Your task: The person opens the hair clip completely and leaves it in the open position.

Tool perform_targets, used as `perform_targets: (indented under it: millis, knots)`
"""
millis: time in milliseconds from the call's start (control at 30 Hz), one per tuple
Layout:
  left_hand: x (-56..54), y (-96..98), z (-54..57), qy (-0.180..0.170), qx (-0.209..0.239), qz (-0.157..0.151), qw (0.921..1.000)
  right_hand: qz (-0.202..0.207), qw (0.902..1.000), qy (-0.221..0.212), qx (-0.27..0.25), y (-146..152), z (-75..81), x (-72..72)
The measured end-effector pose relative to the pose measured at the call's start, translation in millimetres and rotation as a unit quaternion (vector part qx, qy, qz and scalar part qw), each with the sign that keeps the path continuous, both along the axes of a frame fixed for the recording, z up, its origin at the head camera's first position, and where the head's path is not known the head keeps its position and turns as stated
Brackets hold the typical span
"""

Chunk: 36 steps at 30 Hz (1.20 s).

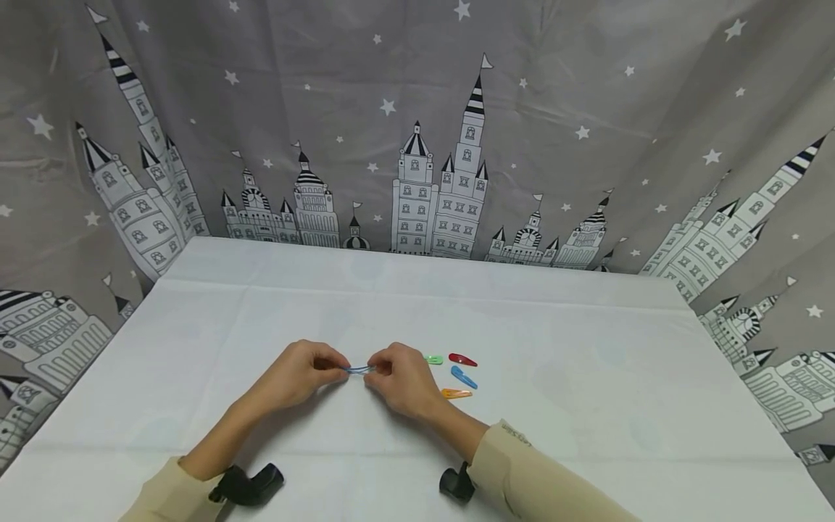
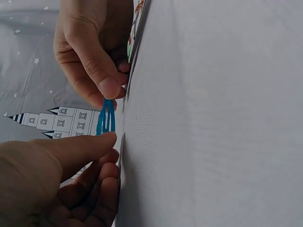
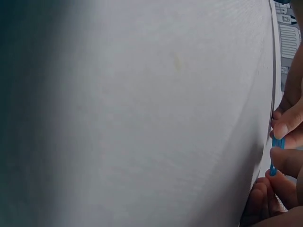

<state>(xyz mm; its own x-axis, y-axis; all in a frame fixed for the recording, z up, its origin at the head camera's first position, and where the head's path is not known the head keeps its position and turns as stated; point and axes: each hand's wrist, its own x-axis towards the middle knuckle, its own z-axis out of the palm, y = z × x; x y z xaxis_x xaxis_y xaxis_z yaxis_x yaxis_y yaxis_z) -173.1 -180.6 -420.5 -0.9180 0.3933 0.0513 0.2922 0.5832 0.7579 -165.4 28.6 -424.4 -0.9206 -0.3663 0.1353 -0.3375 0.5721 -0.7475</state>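
A blue snap hair clip (image 1: 359,370) is stretched between both hands, close over the white table. My left hand (image 1: 300,373) pinches one end between thumb and fingertips. At the other end, my right hand (image 1: 406,380) grips it the same way. In the left wrist view the clip (image 2: 106,118) shows its slim prongs spread apart between the two thumbs. The right wrist view catches only a bit of the clip (image 3: 278,143) at its right edge, largely covered by fingers.
Right of the right hand lie several hair clips: green (image 1: 434,359), partly behind the hand, red (image 1: 462,359), a second blue clip (image 1: 464,377) and orange (image 1: 456,394). A grey curtain (image 1: 554,94) with printed castles hangs behind the white-covered table (image 1: 587,406).
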Motion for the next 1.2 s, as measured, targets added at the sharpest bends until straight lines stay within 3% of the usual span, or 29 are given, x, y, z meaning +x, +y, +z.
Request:
perform_targets:
  millis: [400,1200]
  knots:
    - [-2.7,0.9,-3.2,-0.004,-0.013,-0.002,0.9999,0.006,0.9989,-0.013,0.044,-3.1,-3.0,-0.5]
    - [-0.5,2.8,-2.9,-0.019,-0.016,0.023,0.9994,0.023,0.999,0.022,0.031,1.2,-7.3,-1.9]
